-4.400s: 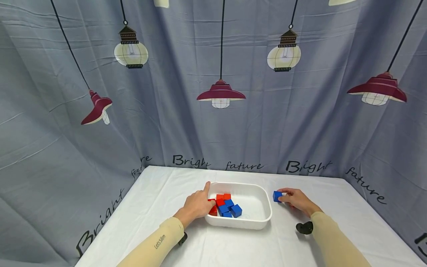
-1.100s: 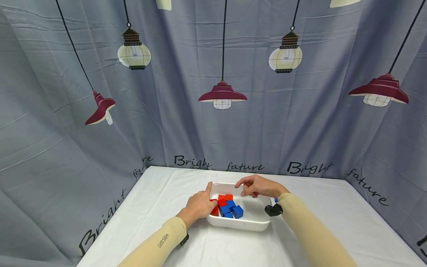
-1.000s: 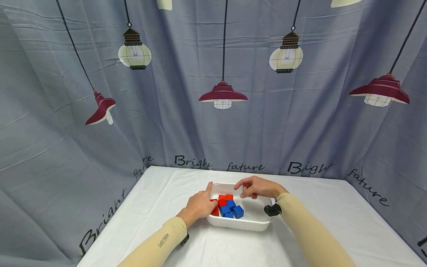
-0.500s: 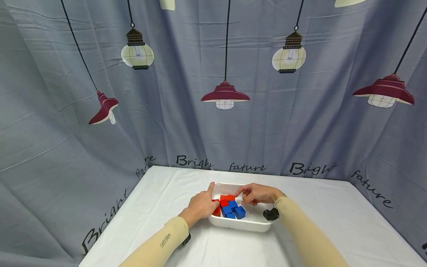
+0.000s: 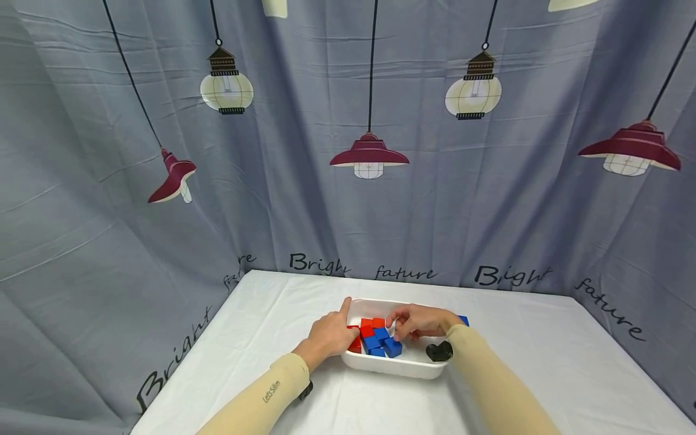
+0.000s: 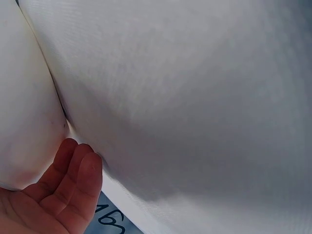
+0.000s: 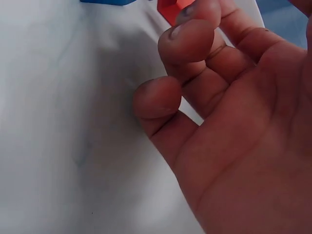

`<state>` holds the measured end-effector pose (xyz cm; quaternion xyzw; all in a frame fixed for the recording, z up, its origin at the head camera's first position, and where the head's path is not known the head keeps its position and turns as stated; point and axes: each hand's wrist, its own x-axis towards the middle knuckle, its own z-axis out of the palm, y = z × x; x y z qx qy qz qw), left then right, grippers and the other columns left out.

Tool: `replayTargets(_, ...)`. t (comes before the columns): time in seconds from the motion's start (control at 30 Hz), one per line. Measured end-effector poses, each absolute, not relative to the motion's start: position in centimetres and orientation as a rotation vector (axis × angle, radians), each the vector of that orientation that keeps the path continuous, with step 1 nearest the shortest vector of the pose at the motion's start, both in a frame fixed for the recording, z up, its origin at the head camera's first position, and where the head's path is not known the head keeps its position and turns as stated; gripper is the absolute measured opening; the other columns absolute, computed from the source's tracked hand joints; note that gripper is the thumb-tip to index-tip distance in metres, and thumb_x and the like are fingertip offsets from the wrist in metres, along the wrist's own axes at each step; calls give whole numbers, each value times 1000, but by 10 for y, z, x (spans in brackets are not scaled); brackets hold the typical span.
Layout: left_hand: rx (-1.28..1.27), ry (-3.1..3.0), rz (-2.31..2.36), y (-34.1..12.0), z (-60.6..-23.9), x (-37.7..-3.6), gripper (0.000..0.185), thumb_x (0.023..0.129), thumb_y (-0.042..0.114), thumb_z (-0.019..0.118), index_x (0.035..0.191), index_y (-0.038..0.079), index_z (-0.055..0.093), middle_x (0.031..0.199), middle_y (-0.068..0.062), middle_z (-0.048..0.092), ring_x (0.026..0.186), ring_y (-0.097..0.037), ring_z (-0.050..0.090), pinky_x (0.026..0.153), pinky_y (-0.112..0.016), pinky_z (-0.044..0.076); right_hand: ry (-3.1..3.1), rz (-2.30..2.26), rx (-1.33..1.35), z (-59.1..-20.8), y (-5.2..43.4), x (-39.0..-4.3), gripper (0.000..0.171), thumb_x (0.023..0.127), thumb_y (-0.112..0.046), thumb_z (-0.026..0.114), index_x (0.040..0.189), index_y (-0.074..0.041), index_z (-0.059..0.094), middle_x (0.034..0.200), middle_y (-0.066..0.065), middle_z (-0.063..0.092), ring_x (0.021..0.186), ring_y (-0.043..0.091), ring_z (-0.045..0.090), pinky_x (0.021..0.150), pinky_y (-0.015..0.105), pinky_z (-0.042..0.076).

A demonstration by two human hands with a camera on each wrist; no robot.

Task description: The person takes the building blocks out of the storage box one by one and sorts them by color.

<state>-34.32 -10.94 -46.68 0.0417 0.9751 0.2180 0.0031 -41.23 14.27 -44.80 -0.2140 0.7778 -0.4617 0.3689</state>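
Observation:
The white plastic tray (image 5: 393, 366) stands on the table. My left hand (image 5: 328, 333) grips its left end, thumb over the rim, while the other fingers (image 6: 87, 183) lie along the outer wall in the left wrist view. Red cubes (image 5: 367, 328) and blue cubes (image 5: 373, 342) are gathered in the tray's left half. Over the tray, my right hand (image 5: 421, 320) has its thumb and index finger apart, close to the nearest blue cube (image 5: 393, 347). In the right wrist view its other fingers (image 7: 187, 41) are bent around nothing.
Another blue cube (image 5: 463, 320) lies on the table past the tray's right end, partly hidden by my right wrist. A white cloth covers the table (image 5: 544, 350). Behind it hangs a grey curtain (image 5: 304, 199) printed with lamps.
Earlier my right hand held a blue cube right of the tray; that hand then came over the tray without it. In the last second it has lowered toward the cubes. The left hand keeps its grip.

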Motion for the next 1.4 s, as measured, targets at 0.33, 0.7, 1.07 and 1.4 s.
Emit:
replayTargets(0.33, 133, 3062, 690, -108, -469, -343, 78, 92, 36, 60, 159, 15, 28, 128, -13, 66, 97, -27, 65, 90, -49, 55, 1962, -1154, -566, -452, 143, -411, 33, 81, -4, 75, 111, 2, 61, 71, -3, 54, 66, 14, 47, 61, 26, 33)
replayTargets(0.7, 111, 3054, 697, -109, -467, -342, 79, 92, 37, 60, 160, 16, 27, 133, -14, 63, 105, -29, 64, 94, -51, 53, 1908, -1164, -533, -452, 141, -409, 35, 80, 2, 74, 112, 1, 60, 75, -3, 54, 73, 12, 49, 66, 26, 34)
replayTargets(1.07, 120, 3054, 690, -109, -468, -344, 78, 91, 36, 59, 160, 15, 27, 132, -14, 64, 105, -28, 64, 94, -51, 54, 1861, -1177, -509, -454, 142, -411, 36, 79, 8, 72, 112, 1, 61, 76, -3, 54, 75, 12, 51, 67, 24, 39)
replayTargets(1.4, 112, 3046, 703, -108, -468, -343, 79, 92, 36, 60, 160, 15, 27, 131, -14, 64, 102, -28, 64, 94, -52, 54, 1925, -1155, -489, -452, 142, -410, 28, 82, 6, 73, 106, -2, 63, 76, -2, 54, 72, 12, 49, 66, 24, 35)
